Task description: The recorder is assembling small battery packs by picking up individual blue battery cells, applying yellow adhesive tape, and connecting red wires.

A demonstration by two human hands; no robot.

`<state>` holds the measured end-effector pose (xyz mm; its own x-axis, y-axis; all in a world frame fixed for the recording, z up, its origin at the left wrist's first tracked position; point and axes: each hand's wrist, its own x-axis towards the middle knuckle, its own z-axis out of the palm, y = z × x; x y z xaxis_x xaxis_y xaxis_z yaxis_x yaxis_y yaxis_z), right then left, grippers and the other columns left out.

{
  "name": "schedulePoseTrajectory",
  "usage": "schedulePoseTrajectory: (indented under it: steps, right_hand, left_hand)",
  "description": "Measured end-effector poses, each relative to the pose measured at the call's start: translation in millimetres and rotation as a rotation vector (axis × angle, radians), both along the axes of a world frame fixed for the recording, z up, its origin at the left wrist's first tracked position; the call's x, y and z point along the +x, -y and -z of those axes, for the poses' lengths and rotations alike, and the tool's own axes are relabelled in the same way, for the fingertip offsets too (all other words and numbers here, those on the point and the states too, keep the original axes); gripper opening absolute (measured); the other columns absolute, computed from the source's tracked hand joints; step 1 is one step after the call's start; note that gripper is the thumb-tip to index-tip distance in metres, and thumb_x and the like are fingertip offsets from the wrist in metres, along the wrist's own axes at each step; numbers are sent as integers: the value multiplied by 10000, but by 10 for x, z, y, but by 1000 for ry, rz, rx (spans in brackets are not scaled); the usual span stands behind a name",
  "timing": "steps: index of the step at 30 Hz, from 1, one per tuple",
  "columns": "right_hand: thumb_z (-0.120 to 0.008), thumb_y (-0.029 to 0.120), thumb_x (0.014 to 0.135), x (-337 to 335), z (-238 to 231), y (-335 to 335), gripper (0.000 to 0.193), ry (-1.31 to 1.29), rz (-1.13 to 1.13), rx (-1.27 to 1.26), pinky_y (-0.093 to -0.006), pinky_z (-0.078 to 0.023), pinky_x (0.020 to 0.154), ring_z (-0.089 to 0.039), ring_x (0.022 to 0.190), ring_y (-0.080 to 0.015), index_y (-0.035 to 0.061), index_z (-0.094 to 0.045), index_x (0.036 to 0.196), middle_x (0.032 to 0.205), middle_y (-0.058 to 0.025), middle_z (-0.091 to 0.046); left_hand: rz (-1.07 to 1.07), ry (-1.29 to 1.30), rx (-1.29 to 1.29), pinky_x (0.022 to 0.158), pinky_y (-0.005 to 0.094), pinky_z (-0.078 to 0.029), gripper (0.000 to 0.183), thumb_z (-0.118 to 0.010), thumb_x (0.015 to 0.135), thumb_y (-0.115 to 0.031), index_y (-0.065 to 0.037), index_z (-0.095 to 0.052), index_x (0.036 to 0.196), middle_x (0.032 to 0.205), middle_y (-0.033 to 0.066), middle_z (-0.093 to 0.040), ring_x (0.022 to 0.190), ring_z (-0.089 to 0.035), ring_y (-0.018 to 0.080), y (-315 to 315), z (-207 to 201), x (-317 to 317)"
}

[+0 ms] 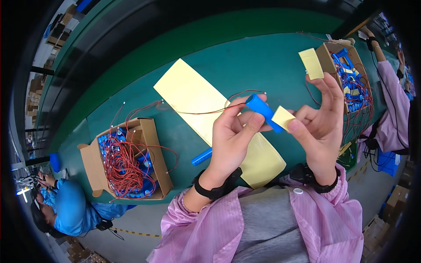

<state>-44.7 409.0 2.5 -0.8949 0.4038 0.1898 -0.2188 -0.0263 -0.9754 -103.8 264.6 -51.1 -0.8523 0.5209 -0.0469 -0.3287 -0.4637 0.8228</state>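
My left hand (232, 138) pinches a blue shrink-wrapped battery pack (259, 107), from which a thin red and black wire runs left. Between the thumb and a finger of my right hand (322, 131) is a small pale yellow sticker (282, 117), close against the pack's lower end. Whether it touches the pack, I cannot tell. A second yellow sticker piece (312, 64) clings to a raised fingertip of the same hand. Beneath my hands lie a long yellow sheet (188, 94) and another yellow sheet (263, 160). A blue cylinder (201, 157) rests beside my left wrist, partly hidden.
At left, an open cardboard box (163, 168) holds blue packs under tangled red wires. Another box (326, 59) at far right holds blue packs, some with yellow pieces. The table (263, 57) is green. Co-workers sit at left, in blue (72, 204), and at right, in pink (390, 105).
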Motion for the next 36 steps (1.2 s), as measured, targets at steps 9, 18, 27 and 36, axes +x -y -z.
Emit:
schedulePoseTrajectory:
  steps: [9,18,27,36]
  right_hand:
    - [-692,-112,771,-62,113,121,803,-5,44,-4,-301,-563,795,-638,731,-125,37,-232,1412,1341,-189,-354]
    - [-692,-122,765,-76,128,134,777,-21,55,26,-278,-563,756,-621,687,-110,32,-259,1391,1312,-191,-381]
    - [-676,-111,786,-91,141,191,738,-36,86,97,-169,-450,568,-552,640,-64,10,-281,1397,1333,-179,-392]
    - [-837,-16,659,-40,0,34,927,344,91,443,-267,-558,753,-623,719,-117,46,-272,1391,1334,-163,-371]
  left_hand:
    - [-14,33,4,816,335,-597,273,-590,906,20,51,-507,1165,1212,107,-529,971,-614,149,-8,-6,9]
    - [2,91,28,803,331,-602,281,-624,893,7,45,-503,1145,1194,108,-527,961,-604,142,-5,-19,10]
    - [-15,24,42,814,310,-589,252,-653,866,23,38,-526,1083,1117,94,-540,981,-603,154,26,27,20]
    - [-37,-263,-55,917,331,-461,289,-589,891,-4,38,-546,1174,1139,110,-555,1032,-582,195,194,103,-93]
